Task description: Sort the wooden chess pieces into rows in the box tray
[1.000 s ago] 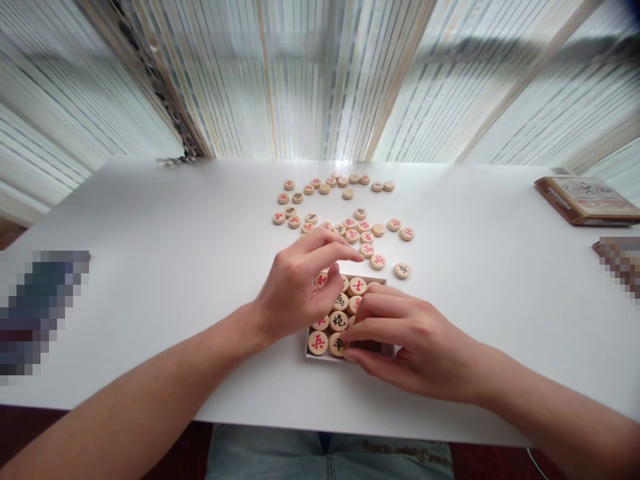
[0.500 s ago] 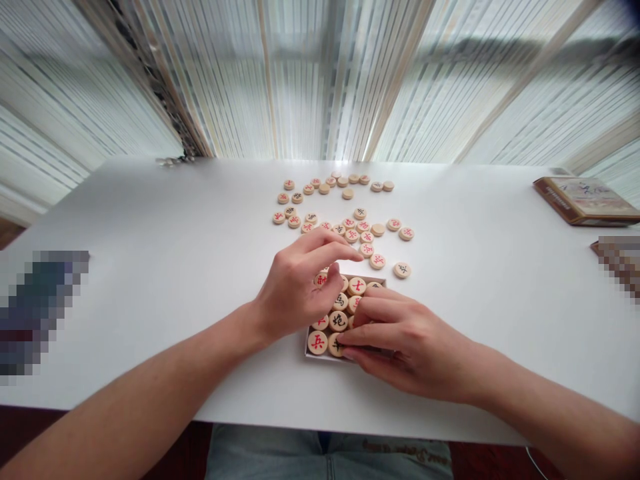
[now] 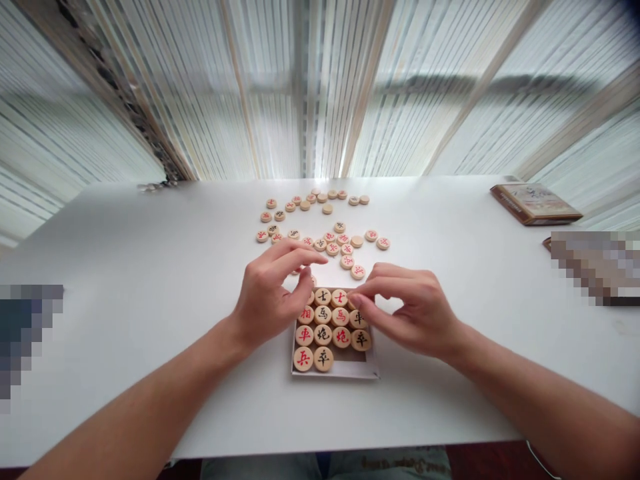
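Note:
A shallow white box (image 3: 336,371) holds rows of round wooden xiangqi pieces with red and black characters, such as a black-marked piece (image 3: 323,359) in the front row. A bare gap shows at its front right. My left hand (image 3: 277,287) hovers over the box's left rear side, thumb and fingers apart, with nothing visible in it. At the rear right corner, my right hand (image 3: 407,307) has its thumb and index finger closed at the edge of a partly covered xiangqi piece. The fingers hide most of that piece.
Loose xiangqi pieces, including a red-marked piece (image 3: 357,271), lie scattered beyond the box on the white table (image 3: 150,267). A flat brown-edged box (image 3: 537,203) lies at the far right, with a blurred-out object nearer. Striped curtains hang behind.
My right hand has moved from the box's front row to its rear right corner, uncovering the pieces in front. My left hand stays over the left rear side. The view has shifted somewhat.

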The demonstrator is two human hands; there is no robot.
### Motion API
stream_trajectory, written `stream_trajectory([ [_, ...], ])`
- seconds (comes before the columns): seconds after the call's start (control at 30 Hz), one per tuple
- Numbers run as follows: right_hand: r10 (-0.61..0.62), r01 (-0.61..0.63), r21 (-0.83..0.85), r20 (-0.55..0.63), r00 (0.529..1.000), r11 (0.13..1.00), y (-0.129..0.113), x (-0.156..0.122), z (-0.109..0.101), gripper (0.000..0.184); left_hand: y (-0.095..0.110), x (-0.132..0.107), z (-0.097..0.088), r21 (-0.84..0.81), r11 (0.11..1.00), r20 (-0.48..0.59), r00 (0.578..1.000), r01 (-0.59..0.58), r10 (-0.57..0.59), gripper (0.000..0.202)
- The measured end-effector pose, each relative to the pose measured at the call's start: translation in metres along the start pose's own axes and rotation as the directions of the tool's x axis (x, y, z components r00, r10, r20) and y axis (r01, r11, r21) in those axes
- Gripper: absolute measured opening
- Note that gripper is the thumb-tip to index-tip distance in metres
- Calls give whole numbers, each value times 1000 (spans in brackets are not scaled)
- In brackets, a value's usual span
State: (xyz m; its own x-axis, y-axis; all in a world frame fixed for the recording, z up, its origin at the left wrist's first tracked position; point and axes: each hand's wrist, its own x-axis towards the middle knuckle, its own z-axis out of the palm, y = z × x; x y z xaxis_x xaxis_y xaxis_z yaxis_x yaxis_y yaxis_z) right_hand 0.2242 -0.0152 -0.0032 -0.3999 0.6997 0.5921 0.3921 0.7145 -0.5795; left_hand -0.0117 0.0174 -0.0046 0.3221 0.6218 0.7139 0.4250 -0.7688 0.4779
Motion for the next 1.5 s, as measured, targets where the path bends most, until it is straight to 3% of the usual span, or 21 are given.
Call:
stream_trajectory([
  [0.1,141,-152,-63,-152,978,986,15,6,-11,27,-8,4,-5,46,998,-14,999,29,-28,26],
  [0.2,355,-377,-36,-266,896,925,33,10,-20,28,-20,7,-10,84,993,-47,996,84,-80,22],
  [0.33,507,-519,43,-292,811,854,52,11,-22,31,-35,8,-12,69,976,-58,978,205,-201,20],
  [0.5,536,-546,42,-269,800,837,57,10,-18,32,-40,5,-8,62,960,-18,962,272,-271,18],
  [0.87,534,-546,15,-231,813,838,55,9,-17,35,-25,2,-3,40,984,68,982,175,-177,18],
  [1.5,535,-543,27,-219,816,839,52,10,-17,32,-28,2,-2,33,975,42,974,221,-222,18],
])
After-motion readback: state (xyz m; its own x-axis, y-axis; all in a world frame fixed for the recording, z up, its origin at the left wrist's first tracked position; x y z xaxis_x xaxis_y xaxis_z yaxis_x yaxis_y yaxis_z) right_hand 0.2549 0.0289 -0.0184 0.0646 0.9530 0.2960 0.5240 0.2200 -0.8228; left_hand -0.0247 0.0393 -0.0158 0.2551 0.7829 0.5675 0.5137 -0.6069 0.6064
